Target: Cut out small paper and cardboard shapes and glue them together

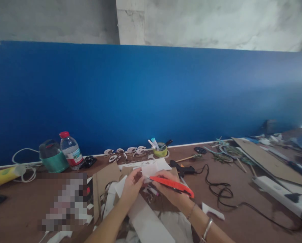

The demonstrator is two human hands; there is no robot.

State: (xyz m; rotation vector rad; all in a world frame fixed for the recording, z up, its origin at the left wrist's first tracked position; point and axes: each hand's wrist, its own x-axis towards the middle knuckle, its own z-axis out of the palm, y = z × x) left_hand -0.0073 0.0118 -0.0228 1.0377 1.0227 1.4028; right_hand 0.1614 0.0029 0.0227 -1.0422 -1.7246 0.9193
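My left hand [131, 187] is closed in a pinch on a small white paper piece [150, 169], held just above the brown table [242, 219]. My right hand [171, 193] is wrapped round a red utility knife [173, 184], which lies across its fingers and points left toward the paper. Bracelets sit on my right wrist. Under both hands lie white paper strips [145, 219] and brown cardboard pieces [105, 177].
A blue board [151, 98] stands along the table's back. At the left are a water bottle [71, 150], a teal container [52, 157] and a yellow tube [2, 176]. A black glue gun [183, 168] with its cable lies right of my hands. Cardboard sheets [269, 162] lie far right.
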